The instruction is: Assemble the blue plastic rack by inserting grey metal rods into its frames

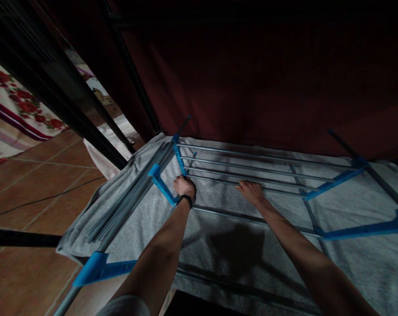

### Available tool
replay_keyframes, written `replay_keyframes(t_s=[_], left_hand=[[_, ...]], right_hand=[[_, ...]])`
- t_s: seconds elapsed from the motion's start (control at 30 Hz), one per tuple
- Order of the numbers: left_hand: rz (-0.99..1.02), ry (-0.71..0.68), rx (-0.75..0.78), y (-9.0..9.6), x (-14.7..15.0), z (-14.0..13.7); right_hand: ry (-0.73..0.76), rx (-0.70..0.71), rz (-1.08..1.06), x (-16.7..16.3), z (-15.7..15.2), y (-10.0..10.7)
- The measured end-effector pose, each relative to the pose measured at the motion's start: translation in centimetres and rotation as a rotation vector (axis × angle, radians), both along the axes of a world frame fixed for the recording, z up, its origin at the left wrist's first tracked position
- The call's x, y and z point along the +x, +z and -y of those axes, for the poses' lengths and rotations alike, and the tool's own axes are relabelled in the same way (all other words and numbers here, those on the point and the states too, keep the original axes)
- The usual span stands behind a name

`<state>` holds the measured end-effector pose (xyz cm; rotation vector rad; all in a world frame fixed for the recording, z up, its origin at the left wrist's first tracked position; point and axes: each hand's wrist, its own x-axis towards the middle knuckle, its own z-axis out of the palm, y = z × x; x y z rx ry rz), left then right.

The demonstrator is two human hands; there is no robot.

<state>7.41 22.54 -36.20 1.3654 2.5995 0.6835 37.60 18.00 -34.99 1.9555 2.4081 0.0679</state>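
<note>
A folding drying rack with grey metal rods and blue plastic joints stands below me, draped with a grey towel. My left hand, with a black band at the wrist, is closed around a rod next to a blue joint piece at the rack's left side. My right hand lies flat, fingers together, on the towel and rods near the middle. The rack's left wing of rods is folded down.
A dark red curtain or wall rises right behind the rack. Terracotta floor tiles with a black cable lie to the left, beside a floral cloth and a dark metal frame.
</note>
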Motion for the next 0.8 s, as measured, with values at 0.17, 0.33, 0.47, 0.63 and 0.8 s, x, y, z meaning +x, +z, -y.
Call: replay_keyframes(t_s=[0.17, 0.33, 0.47, 0.63, 0.8], left_hand=[[0.005, 0.003, 0.009, -0.18, -0.01, -0.07], [0.013, 0.006, 0.007, -0.46, -0.07, -0.22], [-0.006, 0.001, 0.003, -0.52, -0.07, -0.19], [-0.014, -0.008, 0.005, -0.50, 0.00, -0.02], [-0.023, -0.005, 0.002, -0.46, 0.00, 0.00]], right_hand=[[0.002, 0.020, -0.006, 0.03, 0.10, -0.04], [0.032, 0.033, -0.009, 0.06, 0.19, 0.08], [0.023, 0.019, -0.008, -0.03, 0.14, 0.19], [0.011, -0.002, 0.012, -0.12, -0.01, 0.09], [0.014, 0.020, -0.005, -0.11, 0.00, -0.35]])
